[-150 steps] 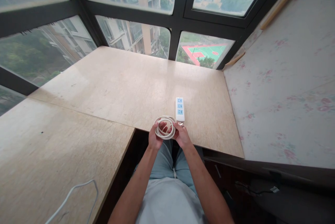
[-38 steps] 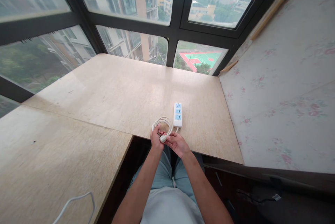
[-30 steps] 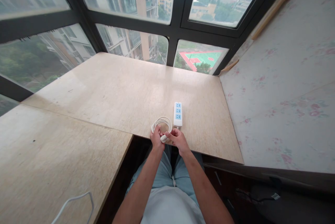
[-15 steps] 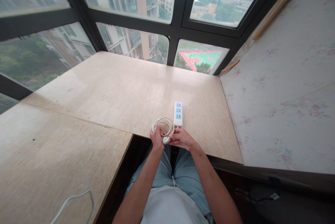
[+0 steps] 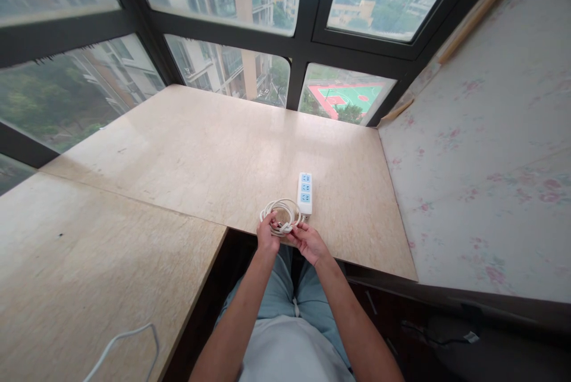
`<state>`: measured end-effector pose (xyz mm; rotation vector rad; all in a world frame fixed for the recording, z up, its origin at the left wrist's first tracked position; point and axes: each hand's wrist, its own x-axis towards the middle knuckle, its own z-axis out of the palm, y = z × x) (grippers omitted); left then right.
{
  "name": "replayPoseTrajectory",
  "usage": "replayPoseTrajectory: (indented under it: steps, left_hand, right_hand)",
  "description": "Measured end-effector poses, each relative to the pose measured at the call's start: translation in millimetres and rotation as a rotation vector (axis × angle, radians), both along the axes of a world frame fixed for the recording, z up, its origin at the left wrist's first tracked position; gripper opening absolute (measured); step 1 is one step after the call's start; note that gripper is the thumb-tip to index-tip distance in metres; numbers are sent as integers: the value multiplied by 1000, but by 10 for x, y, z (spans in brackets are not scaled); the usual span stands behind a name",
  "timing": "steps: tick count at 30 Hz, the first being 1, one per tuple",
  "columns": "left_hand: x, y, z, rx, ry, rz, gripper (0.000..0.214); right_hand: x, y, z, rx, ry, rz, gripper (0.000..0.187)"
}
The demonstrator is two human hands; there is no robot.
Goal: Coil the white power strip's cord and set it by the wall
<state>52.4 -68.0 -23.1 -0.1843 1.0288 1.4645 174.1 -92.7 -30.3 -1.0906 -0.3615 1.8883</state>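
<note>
A white power strip (image 5: 305,194) with blue socket faces lies on the stone-look sill, its short side toward me. Its white cord (image 5: 267,209) is wound into several loops beside the strip's near end. My left hand (image 5: 268,235) is closed around the left side of the coil. With pinched fingers, my right hand (image 5: 310,243) holds the coil's lower right part, by the plug (image 5: 285,228). The plug lies at the coil's near edge, between both hands. Fingertips partly hide the cord there.
Dark-framed windows (image 5: 297,52) border the sill (image 5: 200,150) at the back. A flowered wall (image 5: 482,179) stands to the right. At lower left, another white cable (image 5: 120,337) lies on the counter. A dark gap opens below the sill's front edge.
The plug has turned and moved slightly up, toward the inside of the coil. My right hand has shifted a little, its fingers now nearer the plug's end. My left hand keeps its hold.
</note>
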Motion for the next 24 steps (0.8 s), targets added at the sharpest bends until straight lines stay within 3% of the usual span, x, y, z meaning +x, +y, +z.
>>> replayPoseTrajectory:
  steps: [8,13,20,24]
  left_hand:
    - [70,-55,58,55,26,44,29]
    - [119,-105,102,116,97,24,37]
    - [65,-124,129,171,71,-133,44]
    - [48,-154,75,98,27,-160,39]
  right_hand:
    - [-132,-10,30,72,-172,-130,38]
    - [-44,10,119,57,-215,-38,39]
    - [52,17,165,51,-160,71,42]
    - [8,30,182,104,-364,175,41]
